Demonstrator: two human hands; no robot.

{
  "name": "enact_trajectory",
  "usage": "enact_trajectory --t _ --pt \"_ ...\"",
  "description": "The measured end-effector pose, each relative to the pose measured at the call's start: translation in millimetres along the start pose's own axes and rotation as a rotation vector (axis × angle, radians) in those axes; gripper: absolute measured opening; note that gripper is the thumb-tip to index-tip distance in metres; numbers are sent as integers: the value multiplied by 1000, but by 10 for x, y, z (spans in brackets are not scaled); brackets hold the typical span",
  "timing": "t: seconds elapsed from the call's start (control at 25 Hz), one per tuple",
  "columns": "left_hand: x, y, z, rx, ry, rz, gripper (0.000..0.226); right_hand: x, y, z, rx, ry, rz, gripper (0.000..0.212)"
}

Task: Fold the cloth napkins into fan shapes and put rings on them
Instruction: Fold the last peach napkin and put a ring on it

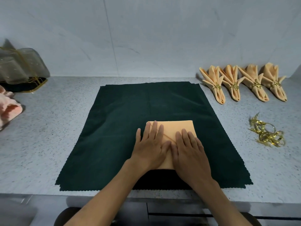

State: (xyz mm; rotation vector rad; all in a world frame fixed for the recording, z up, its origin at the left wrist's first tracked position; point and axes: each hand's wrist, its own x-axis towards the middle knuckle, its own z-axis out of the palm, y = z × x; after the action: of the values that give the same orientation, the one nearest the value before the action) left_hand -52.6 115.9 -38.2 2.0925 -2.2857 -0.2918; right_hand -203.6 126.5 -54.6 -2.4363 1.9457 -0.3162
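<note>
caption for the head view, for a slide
Both hands, left and right, press a folded napkin flat on a green cloth; four ringed fans wait.

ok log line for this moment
left hand flat on napkin | right hand flat on napkin | four finished napkins | loose rings

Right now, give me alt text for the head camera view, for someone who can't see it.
Two flat hands, left and right, press a folded peach napkin onto a dark green cloth on a speckled counter. Four finished fan napkins with gold rings line the back right, loose gold rings lie nearer, and pink fabric sits far left.
</note>
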Motion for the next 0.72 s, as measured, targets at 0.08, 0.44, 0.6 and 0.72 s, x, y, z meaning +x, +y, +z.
enact_trajectory --t 0.08,0.44,0.6,0.72 --pt "46 -4 -20 -1 24 -51 68 5 -4 3 5 12 5 68" --pt "203 21 -13 5 47 104 54 186 49 -305 167 -153 12 65" --pt "172 29 5 -1 51 59 51 621 176 -229 62 -41 -7 68" --pt "155 44 -8 -14 60 5 53 691 223 -49 -30 -162 1 68"
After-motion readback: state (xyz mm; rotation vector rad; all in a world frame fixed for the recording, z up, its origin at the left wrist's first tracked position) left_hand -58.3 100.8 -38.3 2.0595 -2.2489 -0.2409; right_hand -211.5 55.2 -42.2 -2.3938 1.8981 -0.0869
